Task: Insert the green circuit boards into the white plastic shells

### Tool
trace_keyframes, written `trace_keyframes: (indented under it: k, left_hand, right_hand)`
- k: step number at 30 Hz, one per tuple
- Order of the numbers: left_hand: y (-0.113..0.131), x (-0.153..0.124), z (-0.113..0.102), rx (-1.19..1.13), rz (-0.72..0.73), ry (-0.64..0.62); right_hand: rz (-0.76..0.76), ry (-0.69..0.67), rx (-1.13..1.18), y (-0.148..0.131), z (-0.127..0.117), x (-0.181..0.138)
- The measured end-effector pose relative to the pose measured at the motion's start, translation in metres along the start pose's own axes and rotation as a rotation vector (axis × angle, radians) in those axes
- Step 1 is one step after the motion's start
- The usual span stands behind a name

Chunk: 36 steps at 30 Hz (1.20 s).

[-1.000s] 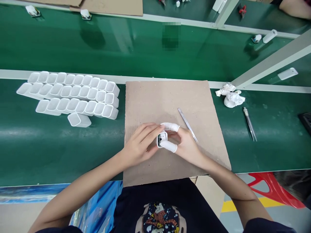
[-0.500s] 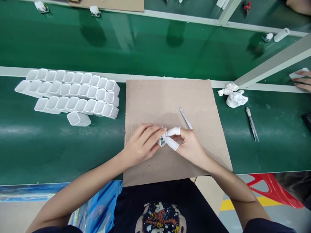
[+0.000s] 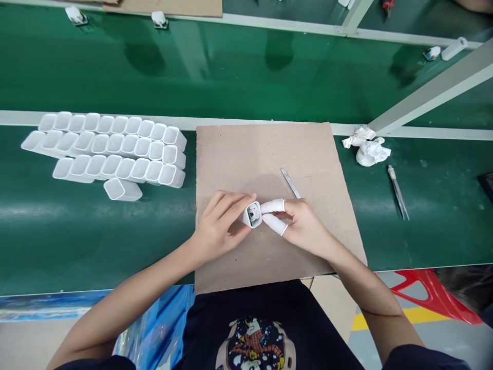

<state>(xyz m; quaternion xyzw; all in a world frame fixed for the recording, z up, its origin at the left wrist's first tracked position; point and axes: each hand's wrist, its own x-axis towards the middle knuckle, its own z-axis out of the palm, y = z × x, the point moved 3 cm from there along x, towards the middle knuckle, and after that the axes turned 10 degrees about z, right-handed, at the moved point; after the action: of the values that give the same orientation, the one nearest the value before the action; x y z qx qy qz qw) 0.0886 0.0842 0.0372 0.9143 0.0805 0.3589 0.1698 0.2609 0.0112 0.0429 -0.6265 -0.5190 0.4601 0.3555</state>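
My left hand (image 3: 223, 223) is closed around a small white plastic housing (image 3: 246, 219), its open end facing right. Inside that end, a green circuit board and a white part show. At the housing's right rim is my right hand (image 3: 298, 221), with white finger cots on thumb and index finger. Those two fingertips are close together by the rim; whether something tiny sits between them cannot be made out. Metal tweezers (image 3: 290, 183) lie on the cardboard sheet (image 3: 239, 154) just beyond the right hand, partly hidden by it.
Rows of white housings (image 3: 115, 146) stand left on the green bench (image 3: 77, 241), with one lying loose (image 3: 122, 189) in front. To the right are crumpled white tissue (image 3: 372, 152) and a second pair of tweezers (image 3: 398, 192). A slanted white post (image 3: 431, 87) rises at right.
My right fingertips have drawn back from inside the housing to its rim. The housing has turned, showing more of its open end. A co-worker's hand at far right is out of view.
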Motion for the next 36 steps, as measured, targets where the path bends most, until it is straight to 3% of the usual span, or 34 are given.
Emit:
trace_keyframes:
  k: [10, 22, 30, 36]
  left_hand:
    - [0.0018, -0.0004, -0.0002, 0.037, 0.076, 0.0]
    - [0.0021, -0.0008, 0.0013, 0.003, 0.121, 0.012]
    - [0.002, -0.0026, 0.0053, -0.053, 0.109, -0.013]
    - [0.0007, -0.0047, 0.0069, -0.043, 0.083, -0.044]
  right_hand:
    - [-0.042, 0.027, 0.01, -0.002, 0.0022, -0.0009]
    - [0.046, 0.079, -0.024, -0.0029, 0.0062, -0.0032]
    - [-0.019, 0.144, -0.062, -0.0031, 0.0072, -0.0027]
    - [0.012, 0.098, -0.029, 0.0011, 0.0062, 0.0012]
